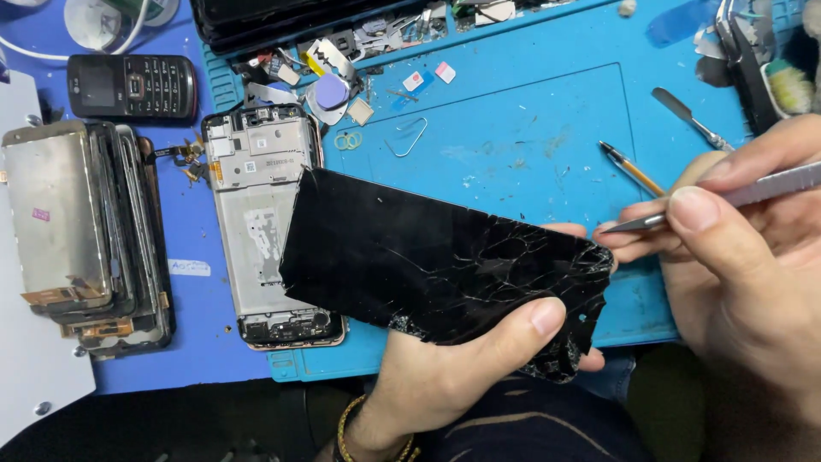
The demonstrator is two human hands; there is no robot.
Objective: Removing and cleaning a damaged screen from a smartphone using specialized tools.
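Observation:
My left hand grips a cracked black phone screen panel by its lower right end, thumb on top, holding it tilted above the blue work mat. My right hand holds a thin metal tool like a pen, its pointed tip touching the panel's right edge. An opened phone frame with bare metal inside lies on the mat's left edge, partly under the panel.
A stack of removed screens lies at the left, with a black keypad phone behind it. A metal spatula, a pen-like tool, a bent wire and small loose parts lie on the mat.

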